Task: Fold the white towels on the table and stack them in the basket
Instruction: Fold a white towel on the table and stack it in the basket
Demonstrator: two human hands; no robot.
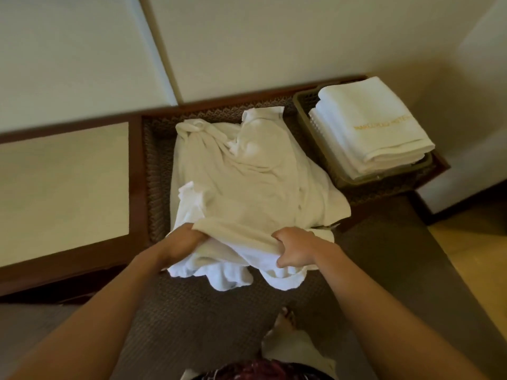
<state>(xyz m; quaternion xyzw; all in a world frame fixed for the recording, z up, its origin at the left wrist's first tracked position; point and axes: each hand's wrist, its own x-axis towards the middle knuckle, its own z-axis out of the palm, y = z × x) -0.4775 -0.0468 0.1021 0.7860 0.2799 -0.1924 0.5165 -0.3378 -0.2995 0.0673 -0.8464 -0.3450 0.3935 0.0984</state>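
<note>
A heap of crumpled white towels (247,176) lies on the low woven-top table (156,165), its near part hanging over the front edge. My left hand (182,242) grips the near edge of the top towel on the left. My right hand (295,249) grips the same edge on the right, fingers curled round the cloth. At the table's right end stands an olive plastic basket (301,105) holding a stack of folded white towels (367,124); the top one bears gold lettering.
A dark wooden frame with a pale panel (63,185) adjoins the table on the left. Cream wall panels rise behind. Brown carpet (192,311) lies under me, a lighter floor (472,256) to the right. My foot (282,322) and clothing show at the bottom.
</note>
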